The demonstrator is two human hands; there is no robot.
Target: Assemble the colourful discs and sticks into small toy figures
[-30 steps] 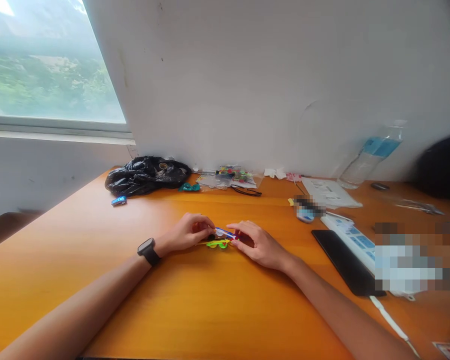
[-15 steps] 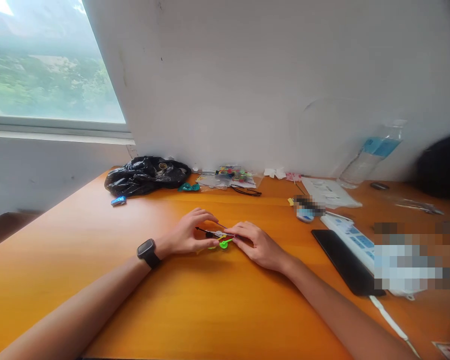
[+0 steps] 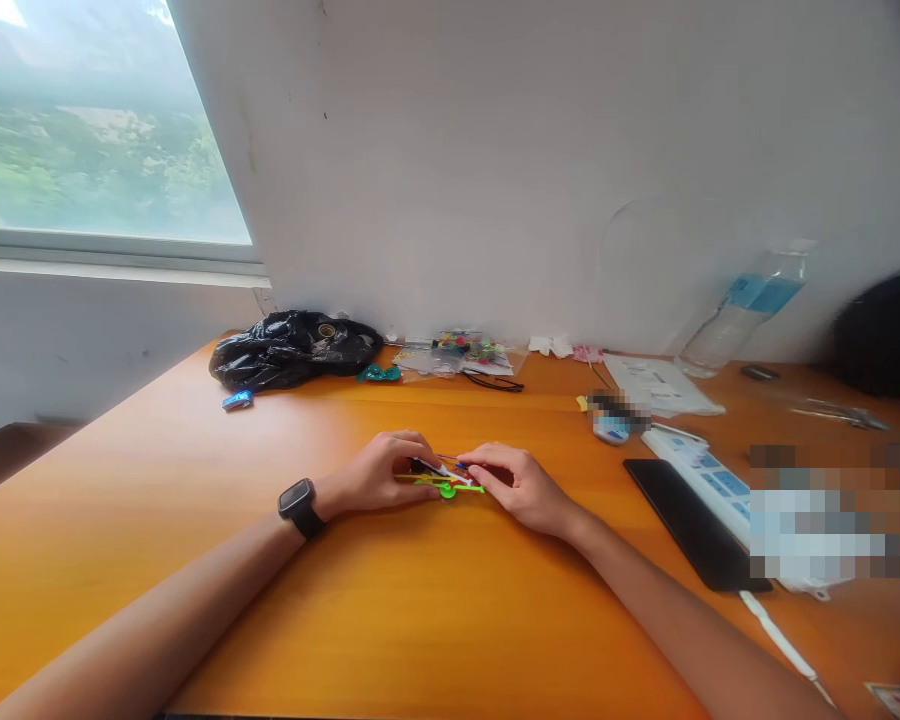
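A small cluster of slim plastic pointer-like pieces lies on the table between my two hands. A green piece (image 3: pixel 448 491) with a round disc and a thin arm is nearest me. Beside it are a white piece (image 3: pixel 459 476) and a yellow piece (image 3: pixel 418 478). My left hand (image 3: pixel 386 473) curls around the cluster from the left, thumb in front and fingers behind. From the right, my right hand (image 3: pixel 521 484) has its fingertips and thumb closed at a blue piece (image 3: pixel 460 465). Dark and red bits under the fingers are partly hidden.
A black plastic bag (image 3: pixel 289 352), a small blue packet (image 3: pixel 238 401) and clear bags of colourful parts (image 3: pixel 469 352) lie at the back. To the right are a black phone (image 3: pixel 694 525), a white power strip (image 3: pixel 720 480) and a leaning plastic bottle (image 3: pixel 750 310).
My left fingers have closed in over the pieces, covering the black pointer. White, yellow and green arms now show pointing right. My right fingertips have shifted slightly, with a blue piece showing.
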